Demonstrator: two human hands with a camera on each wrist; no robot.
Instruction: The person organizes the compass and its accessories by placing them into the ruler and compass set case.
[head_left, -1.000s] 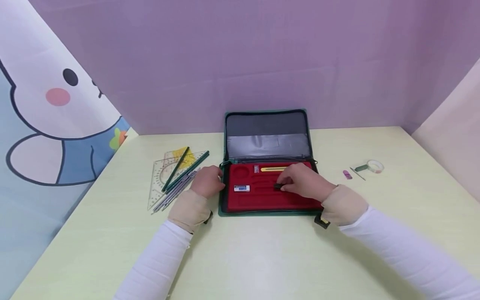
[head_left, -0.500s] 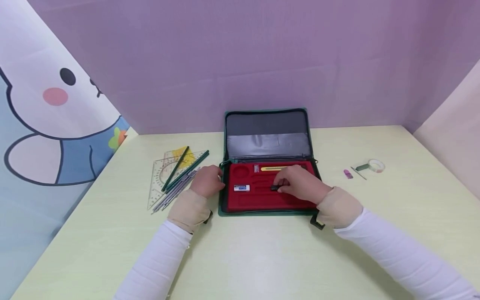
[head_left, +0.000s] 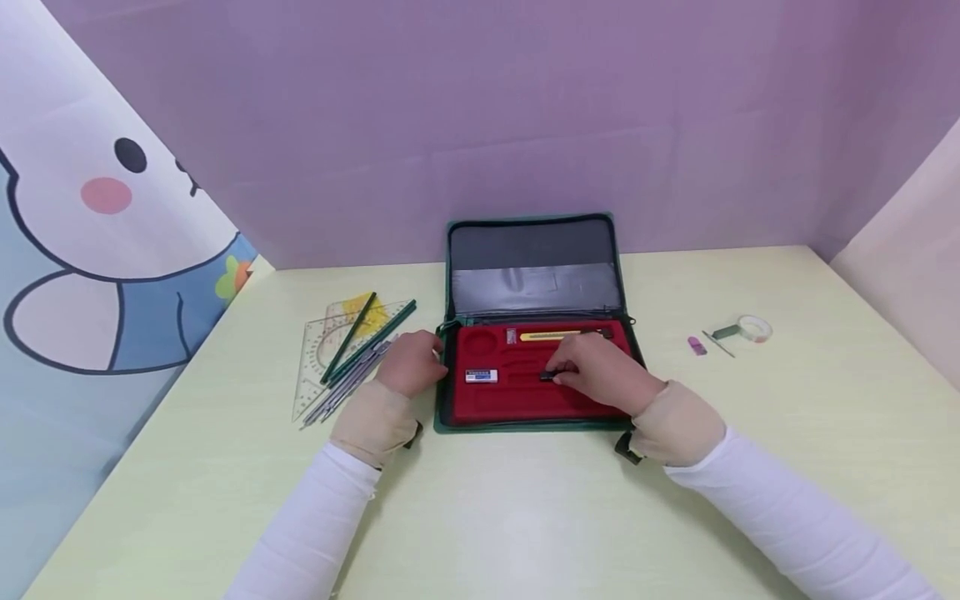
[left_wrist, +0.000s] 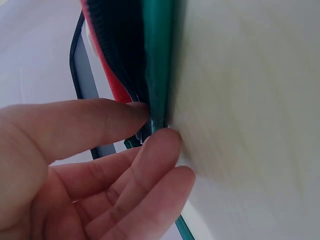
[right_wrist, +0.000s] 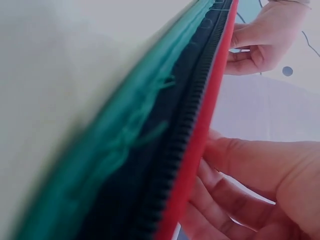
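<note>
An unfolded green zip case (head_left: 487,429) with a red moulded tray (head_left: 510,406) lies on the table. At its left edge my left hand (head_left: 408,364) pinches the green rim between thumb and fingers, as the left wrist view shows. Over the tray, my right hand (head_left: 597,372) holds a small black piece (head_left: 547,377) by its thumb and fingertips, low at a slot; the fingers cover most of it. A white-and-blue eraser (head_left: 482,376), a small clear-pink packet (head_left: 512,336) and a yellow utility knife (head_left: 547,337) sit in the tray.
Left of the case lie clear set squares (head_left: 307,367), dark green pencils (head_left: 349,337) and several silver drawing instruments (head_left: 352,379). To the right are a purple piece (head_left: 697,345), a thin metal rod (head_left: 720,344) and a roll of white tape (head_left: 756,328).
My right hand has moved slightly left along the tray with the black piece, showing more of the knife's black end. My left hand stays at the case's edge.
</note>
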